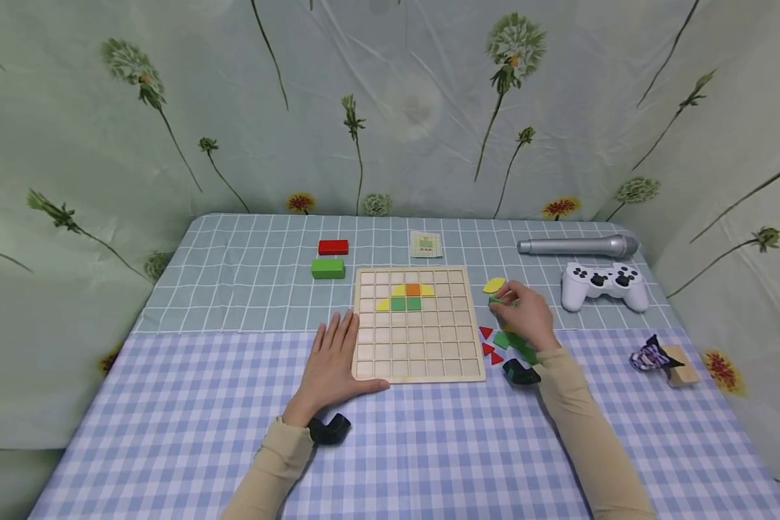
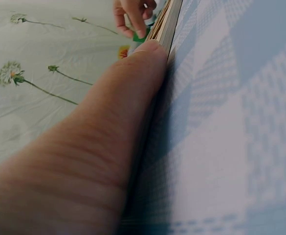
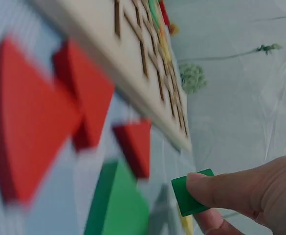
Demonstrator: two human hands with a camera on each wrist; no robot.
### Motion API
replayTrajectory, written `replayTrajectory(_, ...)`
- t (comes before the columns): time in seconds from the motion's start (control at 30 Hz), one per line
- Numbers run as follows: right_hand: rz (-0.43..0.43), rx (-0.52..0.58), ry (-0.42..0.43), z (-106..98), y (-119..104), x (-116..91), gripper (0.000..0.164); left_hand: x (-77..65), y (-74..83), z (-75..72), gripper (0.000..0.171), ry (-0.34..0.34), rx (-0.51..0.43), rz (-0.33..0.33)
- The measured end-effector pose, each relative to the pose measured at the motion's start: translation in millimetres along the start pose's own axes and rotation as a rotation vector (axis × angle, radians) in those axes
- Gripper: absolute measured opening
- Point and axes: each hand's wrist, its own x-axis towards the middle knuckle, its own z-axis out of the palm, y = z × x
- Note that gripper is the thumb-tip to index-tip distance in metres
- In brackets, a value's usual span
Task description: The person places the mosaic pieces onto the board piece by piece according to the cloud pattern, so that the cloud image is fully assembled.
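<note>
A square wooden grid board [image 1: 419,347] lies mid-table, with yellow, green and orange tiles [image 1: 406,297] set in its upper cells. My left hand [image 1: 334,361] rests flat at the board's left side, fingers straight, thumb along the near edge. Right of the board, my right hand [image 1: 526,314] pinches a green square tile [image 3: 186,195] between thumb and fingers, raised off the cloth in the right wrist view. Red triangular tiles [image 3: 30,117] and green tiles [image 1: 513,343] lie under and beside that hand. A yellow leaf-shaped tile [image 1: 494,285] lies just beyond its fingertips.
Red [image 1: 334,247] and green blocks [image 1: 328,269] stand behind the board at left, with a small pattern card [image 1: 425,244] at the back. A silver microphone [image 1: 575,246], a white game controller [image 1: 604,285] and a wooden block [image 1: 684,368] with a patterned cloth item [image 1: 651,357] are at right.
</note>
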Motion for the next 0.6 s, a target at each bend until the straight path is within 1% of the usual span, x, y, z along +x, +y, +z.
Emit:
replayTrajectory(0.1, -0.067, 0.061, 0.014, 5, -9, -1, 0.016, -0.3, -0.2, -0.7, 0.122, -0.008, 0.003, -0.003)
replayTrajectory(0.23, -0.132, 0.157, -0.008, 13, -25, 1, 0.015, -0.3, -0.6, -0.4, 0.122, -0.005, 0.002, -0.004)
replayTrajectory(0.4, -0.155, 0.21, -0.061, 26, -43, 4, 0.013, 0.0, -1.1, 1.0, 0.123, 0.001, 0.011, 0.001)
replayTrajectory(0.6, -0.184, 0.25, -0.113, 42, -56, 8, 0.01, 0.0, -1.4, 2.0, 0.123, 0.002, 0.015, 0.003)
